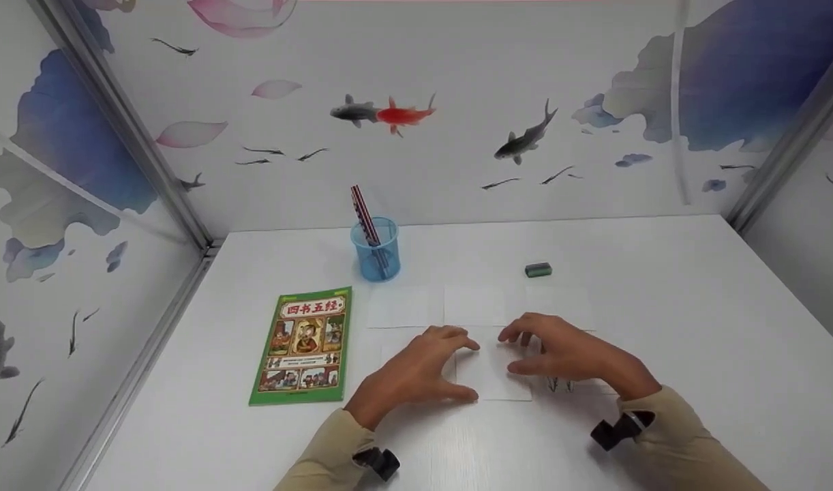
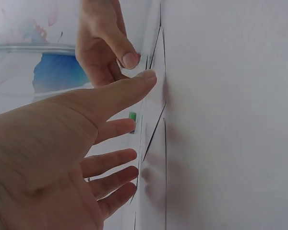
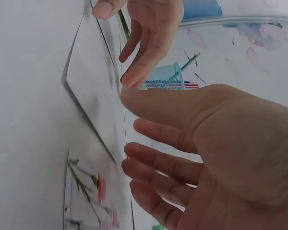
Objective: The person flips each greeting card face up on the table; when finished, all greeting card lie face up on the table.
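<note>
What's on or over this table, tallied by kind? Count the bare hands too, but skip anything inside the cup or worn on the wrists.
Hands: 2, left hand and right hand
Paper cards: 6 that I can make out; some edges are faint
Book: 1
Blue cup: 1
Small green block: 1
Total: 11
</note>
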`<state>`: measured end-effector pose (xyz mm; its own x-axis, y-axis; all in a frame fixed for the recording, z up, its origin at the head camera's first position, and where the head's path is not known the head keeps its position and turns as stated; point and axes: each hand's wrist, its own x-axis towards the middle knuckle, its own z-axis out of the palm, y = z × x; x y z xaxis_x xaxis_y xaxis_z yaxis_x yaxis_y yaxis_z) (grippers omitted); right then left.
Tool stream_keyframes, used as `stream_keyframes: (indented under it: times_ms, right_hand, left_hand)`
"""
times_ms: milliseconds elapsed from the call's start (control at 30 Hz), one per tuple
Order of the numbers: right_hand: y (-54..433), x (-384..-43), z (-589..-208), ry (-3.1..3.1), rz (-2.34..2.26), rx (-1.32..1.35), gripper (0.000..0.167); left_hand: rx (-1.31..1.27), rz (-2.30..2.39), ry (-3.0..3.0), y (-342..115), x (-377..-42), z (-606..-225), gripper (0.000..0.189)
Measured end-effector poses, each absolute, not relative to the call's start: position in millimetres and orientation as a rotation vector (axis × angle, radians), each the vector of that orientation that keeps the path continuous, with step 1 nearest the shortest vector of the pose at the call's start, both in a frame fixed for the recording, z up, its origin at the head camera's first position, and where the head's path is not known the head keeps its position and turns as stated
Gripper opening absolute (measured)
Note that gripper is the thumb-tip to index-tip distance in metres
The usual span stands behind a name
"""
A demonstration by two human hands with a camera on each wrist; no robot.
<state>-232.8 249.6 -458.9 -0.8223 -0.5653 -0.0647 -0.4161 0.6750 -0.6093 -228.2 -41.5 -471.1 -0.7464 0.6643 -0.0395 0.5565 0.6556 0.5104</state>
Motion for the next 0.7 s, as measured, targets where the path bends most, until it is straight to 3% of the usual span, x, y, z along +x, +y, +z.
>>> stream_keyframes:
  times_ms: [167,333,567,700]
  right_hand:
    - [233.7,-232.1,-461.1,2.664,-0.755,-0.776,0.058]
    - [231.6,-231.3,-464.1,2.689,-0.73,-0.776,0.066]
    - [233.6,-231.9,-467.7,2.712,-0.719,-0.791,0.069]
    - [231.8,-231.7,-468.8,2.692,-0.744,-0.789,0.06]
  left_hand:
    - [0.967,0.675,2.684,-43.6,-229.4,-474.5,0.08]
    - [0.946,0.684,2.704,-44.4,-229.5,-475.1,0.082]
    - [0.975,0.688,2.677,-42.8,-230.1,-474.7,0.079]
    - [0.995,0.675,2.675,-42.1,-230.9,-475.8,0.081]
